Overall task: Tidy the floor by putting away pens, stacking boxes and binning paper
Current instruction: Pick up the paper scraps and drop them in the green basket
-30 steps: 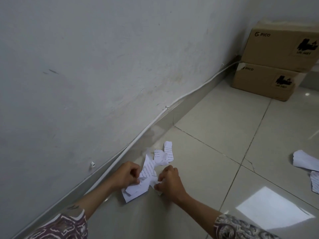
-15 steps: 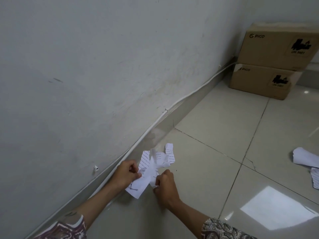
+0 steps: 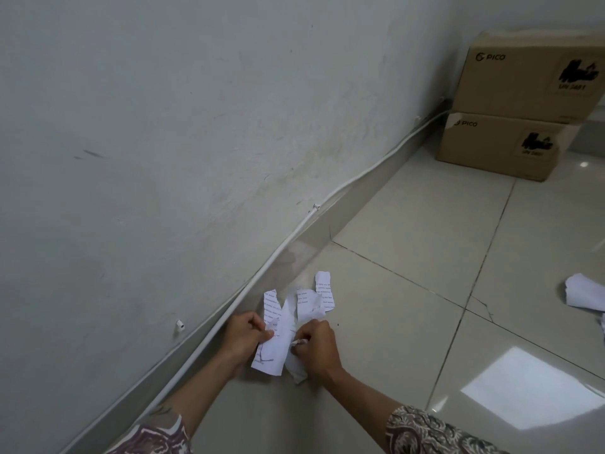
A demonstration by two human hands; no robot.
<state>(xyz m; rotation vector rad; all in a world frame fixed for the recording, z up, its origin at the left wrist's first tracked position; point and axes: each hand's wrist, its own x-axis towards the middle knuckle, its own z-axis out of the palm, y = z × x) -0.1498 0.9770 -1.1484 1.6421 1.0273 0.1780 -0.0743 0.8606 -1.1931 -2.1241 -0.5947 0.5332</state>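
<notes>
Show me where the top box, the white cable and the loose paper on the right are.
top box (image 3: 523, 77): head view, on its front face.
white cable (image 3: 360, 178): head view, on its run along the wall base.
loose paper (image 3: 582, 291): head view, on the sheet's middle, right edge of the floor.

Scuffed pale grey wall (image 3: 163, 126). White cable (image 3: 294, 234) clipped along grey skirting (image 3: 357, 201). Glossy cream floor tiles (image 3: 419, 231), dark grout lines, bright light patch (image 3: 530, 388) reflected lower right.

Head view (downward), near floor (image 3: 409, 231)
</notes>
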